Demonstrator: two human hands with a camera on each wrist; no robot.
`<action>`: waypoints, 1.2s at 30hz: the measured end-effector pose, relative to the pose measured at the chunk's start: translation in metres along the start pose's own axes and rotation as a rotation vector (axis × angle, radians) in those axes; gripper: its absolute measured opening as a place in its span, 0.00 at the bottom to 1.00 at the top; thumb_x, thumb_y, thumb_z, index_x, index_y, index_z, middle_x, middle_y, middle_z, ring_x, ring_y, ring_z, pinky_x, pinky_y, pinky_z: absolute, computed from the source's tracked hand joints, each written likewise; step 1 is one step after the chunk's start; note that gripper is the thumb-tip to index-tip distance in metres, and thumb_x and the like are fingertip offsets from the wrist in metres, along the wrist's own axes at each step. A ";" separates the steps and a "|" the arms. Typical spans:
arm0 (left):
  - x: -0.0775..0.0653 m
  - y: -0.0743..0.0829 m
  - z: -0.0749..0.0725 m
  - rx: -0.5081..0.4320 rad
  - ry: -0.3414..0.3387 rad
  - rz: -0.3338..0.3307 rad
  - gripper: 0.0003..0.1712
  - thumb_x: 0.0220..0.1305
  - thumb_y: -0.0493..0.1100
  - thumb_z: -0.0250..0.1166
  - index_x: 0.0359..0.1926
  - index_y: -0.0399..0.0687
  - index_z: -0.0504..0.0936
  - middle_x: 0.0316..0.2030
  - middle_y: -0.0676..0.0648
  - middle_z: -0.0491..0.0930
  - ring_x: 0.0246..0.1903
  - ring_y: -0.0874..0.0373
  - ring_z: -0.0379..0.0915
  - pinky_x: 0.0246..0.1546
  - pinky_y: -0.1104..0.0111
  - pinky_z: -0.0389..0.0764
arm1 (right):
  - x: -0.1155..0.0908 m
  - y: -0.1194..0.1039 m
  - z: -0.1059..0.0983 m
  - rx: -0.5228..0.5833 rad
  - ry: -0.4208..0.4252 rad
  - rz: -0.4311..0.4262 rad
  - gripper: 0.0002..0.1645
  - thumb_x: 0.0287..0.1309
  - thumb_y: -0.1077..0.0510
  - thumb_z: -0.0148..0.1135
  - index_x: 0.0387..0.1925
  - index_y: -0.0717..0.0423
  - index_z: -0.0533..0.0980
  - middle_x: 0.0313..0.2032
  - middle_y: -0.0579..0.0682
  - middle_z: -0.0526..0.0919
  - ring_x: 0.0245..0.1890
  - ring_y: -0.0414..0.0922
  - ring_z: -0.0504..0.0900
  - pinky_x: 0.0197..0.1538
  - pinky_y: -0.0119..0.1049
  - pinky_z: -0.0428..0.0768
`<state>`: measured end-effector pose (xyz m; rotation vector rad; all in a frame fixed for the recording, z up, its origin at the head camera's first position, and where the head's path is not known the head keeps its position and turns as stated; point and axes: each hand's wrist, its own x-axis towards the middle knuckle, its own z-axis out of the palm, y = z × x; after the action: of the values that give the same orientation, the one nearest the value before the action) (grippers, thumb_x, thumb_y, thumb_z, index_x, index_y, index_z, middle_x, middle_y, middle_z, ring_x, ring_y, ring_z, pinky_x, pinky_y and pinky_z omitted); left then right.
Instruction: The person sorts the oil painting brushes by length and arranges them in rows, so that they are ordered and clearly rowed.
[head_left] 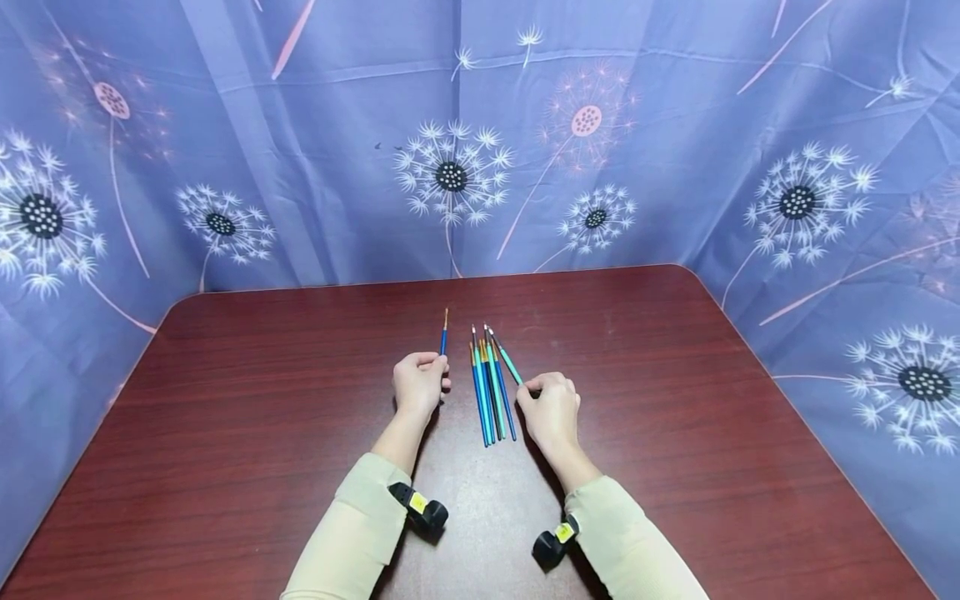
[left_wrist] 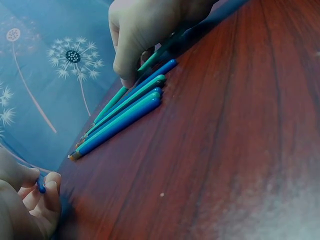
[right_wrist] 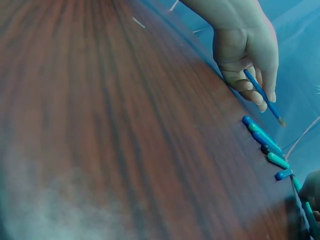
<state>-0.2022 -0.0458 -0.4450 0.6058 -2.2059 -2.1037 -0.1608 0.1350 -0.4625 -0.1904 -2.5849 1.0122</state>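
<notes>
My left hand [head_left: 420,385] pinches a blue paintbrush [head_left: 444,340] between thumb and fingers, its bristle end pointing away from me. The same brush [right_wrist: 262,95] shows in the right wrist view, tilted in the fingers. To the right, my right hand [head_left: 551,408] pinches a green paintbrush [head_left: 510,367] that slants toward the row. Between the hands lies a bunch of several blue, green and black paintbrushes [head_left: 491,400], side by side, bristles toward the back. In the left wrist view, the right hand [left_wrist: 150,35] hovers close over the bunch's handle ends.
The brushes lie on a dark red wood-grain table [head_left: 262,400] with rounded back corners. A purple-blue curtain [head_left: 337,167] with dandelion prints hangs behind and along both sides. A black camera [head_left: 427,512] is strapped on the left sleeve, another camera [head_left: 551,546] on the right.
</notes>
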 end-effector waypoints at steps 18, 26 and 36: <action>0.006 0.005 0.001 0.052 -0.011 0.028 0.13 0.64 0.38 0.59 0.45 0.35 0.81 0.36 0.37 0.85 0.25 0.56 0.82 0.24 0.74 0.78 | 0.001 0.001 -0.001 -0.050 -0.039 0.035 0.05 0.47 0.58 0.63 0.24 0.56 0.82 0.34 0.55 0.82 0.40 0.55 0.77 0.49 0.50 0.71; 0.014 0.008 0.001 -0.006 -0.045 0.026 0.12 0.63 0.35 0.57 0.44 0.31 0.79 0.38 0.33 0.83 0.20 0.60 0.78 0.16 0.76 0.74 | 0.000 0.002 -0.001 -0.048 -0.029 0.015 0.06 0.47 0.58 0.64 0.24 0.57 0.82 0.34 0.55 0.82 0.41 0.55 0.78 0.50 0.50 0.72; 0.025 0.015 0.001 0.020 -0.060 0.013 0.12 0.61 0.36 0.61 0.44 0.33 0.79 0.40 0.32 0.82 0.19 0.62 0.76 0.13 0.75 0.75 | 0.000 0.002 -0.002 -0.022 -0.031 0.020 0.05 0.47 0.59 0.63 0.24 0.57 0.82 0.34 0.55 0.82 0.41 0.55 0.78 0.51 0.51 0.72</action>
<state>-0.2292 -0.0518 -0.4366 0.5341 -2.2578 -2.1236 -0.1605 0.1376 -0.4624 -0.2082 -2.6277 1.0015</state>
